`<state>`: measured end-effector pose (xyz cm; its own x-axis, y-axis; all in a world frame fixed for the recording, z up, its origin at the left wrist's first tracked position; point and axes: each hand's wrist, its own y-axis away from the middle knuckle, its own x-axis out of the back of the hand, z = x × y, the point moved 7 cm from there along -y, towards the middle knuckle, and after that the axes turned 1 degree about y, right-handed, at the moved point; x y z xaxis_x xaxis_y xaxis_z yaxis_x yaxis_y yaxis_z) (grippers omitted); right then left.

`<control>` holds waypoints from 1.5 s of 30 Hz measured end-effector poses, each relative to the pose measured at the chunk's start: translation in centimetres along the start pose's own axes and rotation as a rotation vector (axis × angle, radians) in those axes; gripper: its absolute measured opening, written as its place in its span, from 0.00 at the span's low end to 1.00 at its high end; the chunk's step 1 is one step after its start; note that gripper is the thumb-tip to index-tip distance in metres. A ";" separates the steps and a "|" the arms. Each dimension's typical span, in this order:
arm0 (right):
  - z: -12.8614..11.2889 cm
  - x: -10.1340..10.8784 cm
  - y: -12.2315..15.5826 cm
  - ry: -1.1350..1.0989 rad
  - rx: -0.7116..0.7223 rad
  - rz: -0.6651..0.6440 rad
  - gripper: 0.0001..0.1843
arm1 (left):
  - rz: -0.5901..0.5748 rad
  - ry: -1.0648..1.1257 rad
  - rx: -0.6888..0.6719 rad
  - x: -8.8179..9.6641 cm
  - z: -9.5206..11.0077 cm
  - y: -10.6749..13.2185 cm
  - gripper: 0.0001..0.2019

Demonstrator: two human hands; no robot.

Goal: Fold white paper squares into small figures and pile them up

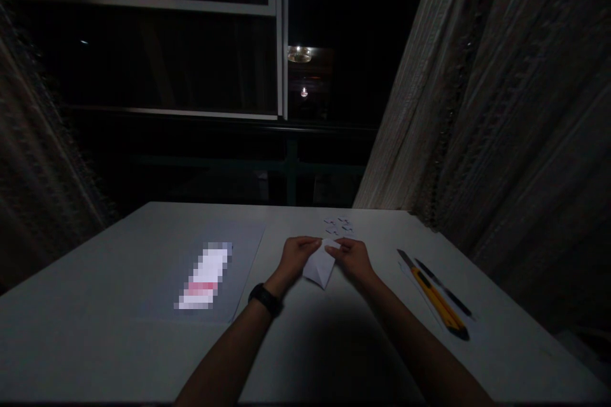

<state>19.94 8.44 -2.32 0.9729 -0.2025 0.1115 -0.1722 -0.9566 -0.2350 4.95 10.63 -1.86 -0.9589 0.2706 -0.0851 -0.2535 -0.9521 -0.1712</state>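
Between my two hands is a small folded piece of white paper [321, 267], creased, with a point toward me. My left hand [298, 257] pinches its upper left edge, thumb on top. My right hand [352, 257] grips the upper right edge, also with the thumb over the paper. A dark band sits on my left wrist. Just beyond the hands lie several small paper pieces with dark marks [338, 226]. The fingers under the paper are hidden.
A yellow utility knife [439, 302] and a dark pen [443, 286] lie to the right on the white table [305, 369]. At left a blurred-out bright phone-like rectangle [205, 273] rests on a paper sheet [245, 267]. Curtains [405, 108] hang beside a dark window.
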 end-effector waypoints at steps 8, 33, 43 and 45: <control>-0.8 0.0 0.4 0.107 0.043 0.011 0.17 | 0.068 -0.003 -0.012 0.6 -0.4 -0.4 0.16; -1.5 -1.6 1.4 0.313 0.131 -0.091 0.12 | 0.101 -0.229 -0.059 0.9 0.1 -0.4 0.16; -1.5 -1.9 1.6 0.405 0.151 -0.098 0.17 | 0.047 -0.225 -0.121 0.5 0.0 -0.6 0.16; -1.4 -2.0 1.7 0.371 0.134 -0.113 0.17 | 0.059 -0.210 -0.111 0.6 -0.2 -0.6 0.16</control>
<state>17.45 6.94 -1.58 0.8589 -0.1826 0.4786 -0.0215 -0.9463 -0.3225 4.59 11.38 -1.96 -0.9800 0.1684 0.1063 -0.1920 -0.9407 -0.2796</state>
